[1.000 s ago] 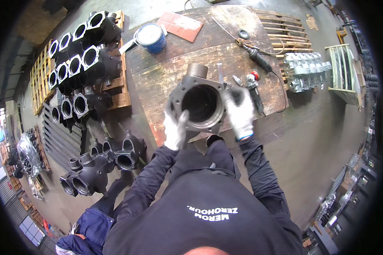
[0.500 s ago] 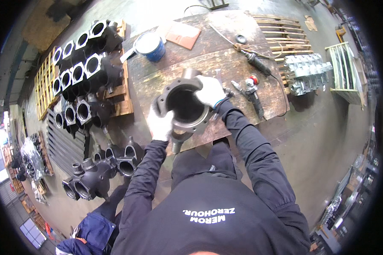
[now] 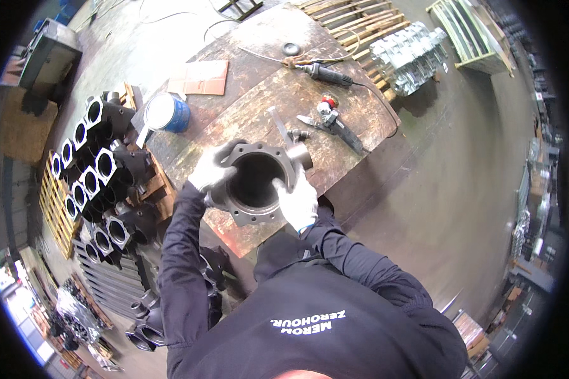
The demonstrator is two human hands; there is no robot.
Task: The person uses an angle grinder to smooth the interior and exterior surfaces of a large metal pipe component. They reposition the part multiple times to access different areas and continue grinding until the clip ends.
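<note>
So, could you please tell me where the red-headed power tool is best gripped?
Probably take the power tool around its long dark body, from the near right: that slim end points toward the near right edge of the wooden table, away from the red head. The left hand and right hand are holding the dark casting.
</note>
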